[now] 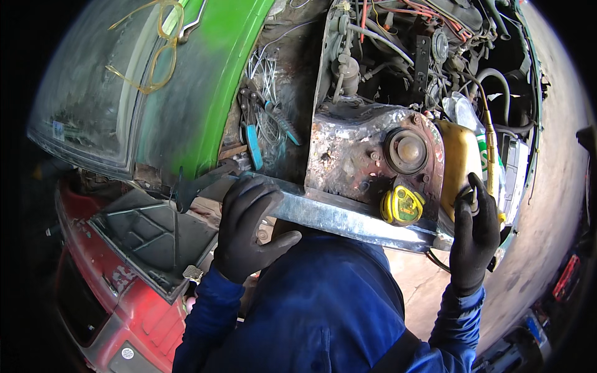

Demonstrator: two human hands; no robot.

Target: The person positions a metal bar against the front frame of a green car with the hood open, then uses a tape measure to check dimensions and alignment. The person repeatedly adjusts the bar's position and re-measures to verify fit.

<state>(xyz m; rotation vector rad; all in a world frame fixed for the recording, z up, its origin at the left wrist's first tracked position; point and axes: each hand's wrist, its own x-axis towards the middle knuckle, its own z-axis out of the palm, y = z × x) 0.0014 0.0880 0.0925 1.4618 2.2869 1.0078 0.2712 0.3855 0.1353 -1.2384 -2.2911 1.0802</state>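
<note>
My left hand [249, 224], in a black glove, lies with its fingers over the left end of a long shiny sheet-metal strip [336, 216]. Its thumb is spread away from the fingers. The strip runs along the near edge of the engine bay, in front of my body. At its right end, my right hand [474, 239], also gloved, reaches up beside a yellowed plastic tank [457, 161]. Those fingers are stretched and apart, close to the tank's lower end. A yellow tape measure [402, 206] sits by the strip, below a round strut mount [405, 150].
Blue-handled pliers [254, 146], another blue-handled tool [283, 123] and loose wire [267, 81] lie left of the strut tower. Yellow-framed glasses [163, 53] rest on the windscreen side. A green panel [230, 74] borders the bay. A red vehicle [143, 304] stands lower left.
</note>
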